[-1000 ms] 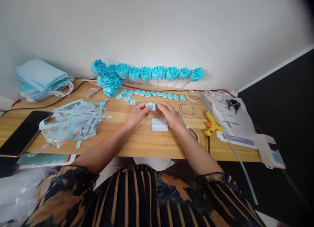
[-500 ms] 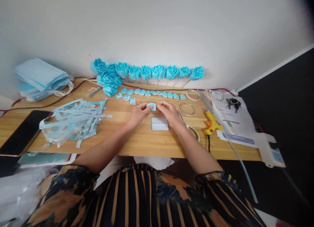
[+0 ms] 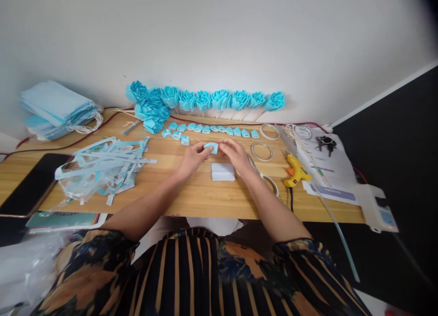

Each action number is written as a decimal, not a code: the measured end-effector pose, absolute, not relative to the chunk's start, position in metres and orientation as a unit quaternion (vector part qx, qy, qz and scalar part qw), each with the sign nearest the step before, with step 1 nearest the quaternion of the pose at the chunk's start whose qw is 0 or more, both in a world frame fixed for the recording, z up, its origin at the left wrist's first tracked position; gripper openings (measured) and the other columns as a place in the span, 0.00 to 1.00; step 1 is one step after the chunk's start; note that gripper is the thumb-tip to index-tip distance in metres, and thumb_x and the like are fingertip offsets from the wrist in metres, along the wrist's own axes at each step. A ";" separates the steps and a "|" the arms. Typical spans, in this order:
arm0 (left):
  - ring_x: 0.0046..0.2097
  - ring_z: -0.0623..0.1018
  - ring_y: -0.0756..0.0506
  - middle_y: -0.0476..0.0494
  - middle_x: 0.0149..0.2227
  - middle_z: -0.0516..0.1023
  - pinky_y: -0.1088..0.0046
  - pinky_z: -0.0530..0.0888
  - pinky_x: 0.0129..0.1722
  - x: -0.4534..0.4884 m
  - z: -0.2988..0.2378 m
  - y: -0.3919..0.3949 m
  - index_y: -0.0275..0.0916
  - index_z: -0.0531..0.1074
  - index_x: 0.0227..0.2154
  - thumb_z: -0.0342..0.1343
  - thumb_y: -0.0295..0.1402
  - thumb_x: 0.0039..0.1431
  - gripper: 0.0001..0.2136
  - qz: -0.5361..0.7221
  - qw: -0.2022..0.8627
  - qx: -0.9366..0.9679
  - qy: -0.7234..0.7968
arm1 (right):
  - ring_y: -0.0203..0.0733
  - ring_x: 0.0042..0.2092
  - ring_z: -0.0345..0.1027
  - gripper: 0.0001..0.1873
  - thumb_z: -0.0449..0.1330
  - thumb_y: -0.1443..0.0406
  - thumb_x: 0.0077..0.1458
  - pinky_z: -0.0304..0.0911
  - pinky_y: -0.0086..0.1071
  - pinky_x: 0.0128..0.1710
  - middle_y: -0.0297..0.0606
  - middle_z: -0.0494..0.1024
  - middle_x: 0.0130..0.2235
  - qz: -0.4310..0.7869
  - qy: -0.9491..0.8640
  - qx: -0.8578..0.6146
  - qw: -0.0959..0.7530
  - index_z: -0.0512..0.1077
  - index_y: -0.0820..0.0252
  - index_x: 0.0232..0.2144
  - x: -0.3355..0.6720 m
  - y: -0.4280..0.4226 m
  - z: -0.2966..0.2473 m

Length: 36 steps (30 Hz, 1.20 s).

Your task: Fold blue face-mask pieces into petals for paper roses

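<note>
Between thumb and fingers, my left hand (image 3: 193, 158) pinches a small folded blue fabric petal (image 3: 211, 147) with a pointed top. My right hand (image 3: 235, 155) is at its right edge, fingers curled and closed together; what they hold, if anything, is too small to make out. Just below the hands lies a stack of pale square fabric pieces (image 3: 222, 172). Beyond them, similar folded petals (image 3: 205, 129) form a row, with several more at its left end. Scissors (image 3: 252, 163) lie partly hidden beside my right wrist.
Blue fabric flowers (image 3: 221, 100) on stems line the wall. Fabric scraps (image 3: 102, 168), a phone (image 3: 30, 183) and stacked face masks (image 3: 58, 104) are at left. Tape rolls (image 3: 262, 144), a yellow glue gun (image 3: 297, 170), keys (image 3: 326, 145) and a power strip (image 3: 378, 209) occupy the right.
Both hands stay nearly in place around the folded petal. The right fingers have shifted very slightly; nothing else has visibly moved.
</note>
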<state>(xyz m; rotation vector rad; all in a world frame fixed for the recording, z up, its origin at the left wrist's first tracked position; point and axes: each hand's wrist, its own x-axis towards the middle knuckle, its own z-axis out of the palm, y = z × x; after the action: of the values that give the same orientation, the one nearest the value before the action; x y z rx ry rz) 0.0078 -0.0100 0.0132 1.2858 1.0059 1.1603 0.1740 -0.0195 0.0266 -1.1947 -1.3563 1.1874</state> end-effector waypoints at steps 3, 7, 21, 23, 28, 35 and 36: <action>0.22 0.64 0.54 0.53 0.18 0.67 0.76 0.60 0.23 0.007 0.012 -0.009 0.37 0.72 0.24 0.61 0.41 0.50 0.11 0.493 0.546 0.532 0.419 | 0.38 0.32 0.64 0.15 0.59 0.51 0.54 0.62 0.33 0.36 0.32 0.72 0.29 0.486 -0.575 -0.478 0.453 0.72 0.56 0.29 0.175 -0.019 0.028; 0.21 0.64 0.54 0.53 0.18 0.67 0.76 0.61 0.23 0.007 0.013 -0.009 0.37 0.72 0.24 0.61 0.40 0.50 0.11 0.497 0.544 0.531 0.419 | 0.37 0.32 0.63 0.15 0.61 0.52 0.53 0.61 0.33 0.36 0.31 0.70 0.27 0.480 -0.590 -0.478 0.440 0.70 0.56 0.26 0.176 -0.019 0.028; 0.22 0.67 0.53 0.50 0.19 0.70 0.76 0.64 0.24 0.007 0.010 -0.009 0.37 0.71 0.24 0.58 0.51 0.56 0.20 0.485 0.572 0.520 0.410 | 0.35 0.29 0.57 0.13 0.63 0.55 0.49 0.55 0.31 0.33 0.28 0.65 0.26 0.460 -0.593 -0.477 0.457 0.67 0.57 0.25 0.174 -0.018 0.025; 0.21 0.68 0.53 0.50 0.18 0.70 0.76 0.65 0.23 0.006 0.009 -0.007 0.37 0.70 0.24 0.58 0.53 0.55 0.21 0.483 0.583 0.509 0.409 | 0.34 0.29 0.56 0.13 0.63 0.56 0.50 0.54 0.31 0.32 0.28 0.64 0.25 0.458 -0.596 -0.474 0.457 0.67 0.57 0.25 0.174 -0.018 0.025; 0.21 0.67 0.54 0.52 0.19 0.70 0.77 0.64 0.23 0.006 0.010 -0.007 0.37 0.72 0.28 0.65 0.48 0.49 0.17 0.477 0.581 0.515 0.412 | 0.35 0.29 0.56 0.13 0.63 0.55 0.51 0.54 0.31 0.32 0.28 0.64 0.25 0.448 -0.609 -0.475 0.451 0.66 0.56 0.24 0.174 -0.018 0.023; 0.22 0.66 0.54 0.52 0.19 0.70 0.77 0.64 0.24 0.005 0.012 -0.009 0.37 0.71 0.26 0.62 0.43 0.52 0.14 0.475 0.578 0.524 0.408 | 0.35 0.29 0.56 0.12 0.62 0.56 0.51 0.54 0.31 0.32 0.28 0.64 0.26 0.449 -0.606 -0.479 0.449 0.67 0.56 0.25 0.175 -0.018 0.022; 0.22 0.66 0.54 0.52 0.19 0.70 0.76 0.64 0.24 0.005 0.012 -0.009 0.37 0.71 0.26 0.62 0.44 0.52 0.14 0.472 0.578 0.524 0.410 | 0.35 0.29 0.56 0.12 0.62 0.56 0.51 0.54 0.31 0.32 0.28 0.64 0.25 0.449 -0.605 -0.479 0.450 0.67 0.56 0.25 0.175 -0.018 0.023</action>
<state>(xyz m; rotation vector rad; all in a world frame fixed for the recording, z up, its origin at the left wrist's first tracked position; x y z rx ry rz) 0.0051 -0.0089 0.0124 1.2271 0.9586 1.1051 0.1747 -0.0178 0.0225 -1.1854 -1.4954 1.1112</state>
